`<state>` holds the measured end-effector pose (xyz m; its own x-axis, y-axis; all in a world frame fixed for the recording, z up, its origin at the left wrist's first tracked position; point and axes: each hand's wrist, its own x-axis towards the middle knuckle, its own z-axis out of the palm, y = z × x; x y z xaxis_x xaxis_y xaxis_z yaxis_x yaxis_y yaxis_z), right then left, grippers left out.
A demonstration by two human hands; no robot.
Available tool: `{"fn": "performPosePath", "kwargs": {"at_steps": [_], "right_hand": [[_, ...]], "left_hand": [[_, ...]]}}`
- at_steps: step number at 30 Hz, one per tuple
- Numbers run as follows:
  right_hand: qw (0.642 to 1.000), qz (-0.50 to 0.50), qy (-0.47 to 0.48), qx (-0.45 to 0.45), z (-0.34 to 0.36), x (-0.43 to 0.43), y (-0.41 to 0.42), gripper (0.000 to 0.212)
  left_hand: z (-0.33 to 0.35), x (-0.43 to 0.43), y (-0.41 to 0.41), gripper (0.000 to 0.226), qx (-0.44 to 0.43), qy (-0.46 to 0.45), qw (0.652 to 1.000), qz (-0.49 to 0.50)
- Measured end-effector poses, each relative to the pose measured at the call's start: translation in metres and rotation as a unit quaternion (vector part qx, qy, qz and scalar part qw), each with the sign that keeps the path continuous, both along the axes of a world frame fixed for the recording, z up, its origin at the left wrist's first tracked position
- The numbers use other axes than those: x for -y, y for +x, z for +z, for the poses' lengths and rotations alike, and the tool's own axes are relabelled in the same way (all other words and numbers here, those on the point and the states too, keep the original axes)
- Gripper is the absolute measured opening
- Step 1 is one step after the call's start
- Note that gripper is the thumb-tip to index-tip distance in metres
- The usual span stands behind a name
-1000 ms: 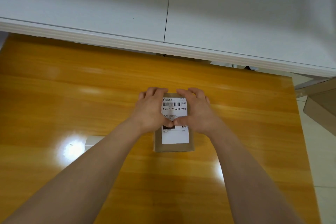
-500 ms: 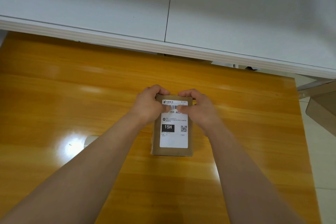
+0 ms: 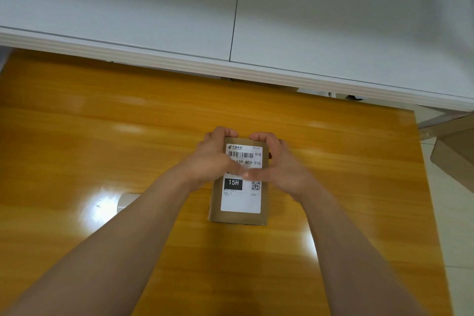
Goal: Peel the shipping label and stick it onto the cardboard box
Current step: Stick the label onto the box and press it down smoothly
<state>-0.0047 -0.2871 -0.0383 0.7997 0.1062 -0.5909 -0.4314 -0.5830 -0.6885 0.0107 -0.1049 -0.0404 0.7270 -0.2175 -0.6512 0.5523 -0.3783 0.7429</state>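
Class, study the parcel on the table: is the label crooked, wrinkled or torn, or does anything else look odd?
Nothing stands out. The shipping label lies flat and square on the cardboard box, its edges parallel to the box's, with no visible tear or wrinkle. Both thumbs press on its middle, the left hand and right hand gripping the box's sides.

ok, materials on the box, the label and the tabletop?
Box: plain brown cardboard, matte, going by its dull kraft colour. Shipping label: white paper, looks matte or slightly satin, with black print and no glare. Tabletop: orange wood grain under a glossy coat, with bright lamp reflections; solid wood or laminate, can't tell.
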Motion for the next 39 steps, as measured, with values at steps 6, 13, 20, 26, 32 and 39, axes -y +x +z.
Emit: {"fn": "performPosePath", "kwargs": {"at_steps": [6, 13, 20, 26, 32, 39], "right_hand": [[0.995, 0.090, -0.050, -0.007, 0.001, -0.001, 0.001, 0.108], [0.999, 0.021, -0.012, -0.020, -0.002, -0.002, 0.002, 0.095], [0.996, -0.048, 0.071, -0.029, -0.002, -0.003, 0.002, 0.074], [0.990, -0.089, 0.107, -0.031, -0.001, -0.005, 0.003, 0.050], [0.980, -0.155, 0.121, -0.013, 0.000, -0.011, 0.004, 0.029], [0.963, -0.211, 0.166, 0.009, -0.010, -0.014, 0.001, 0.022]], "left_hand": [[-0.001, -0.001, -0.004, 0.109, 0.081, 0.100, 0.978, -0.165], [0.001, 0.002, 0.006, 0.093, 0.111, 0.148, 0.967, -0.176], [-0.006, 0.001, 0.011, 0.075, 0.083, 0.123, 0.978, -0.146], [-0.014, 0.008, 0.009, 0.052, 0.021, 0.039, 0.999, 0.006], [-0.021, 0.020, 0.001, 0.028, 0.030, 0.011, 0.992, 0.123], [-0.029, 0.019, 0.000, 0.011, 0.052, -0.019, 0.988, 0.147]]}}
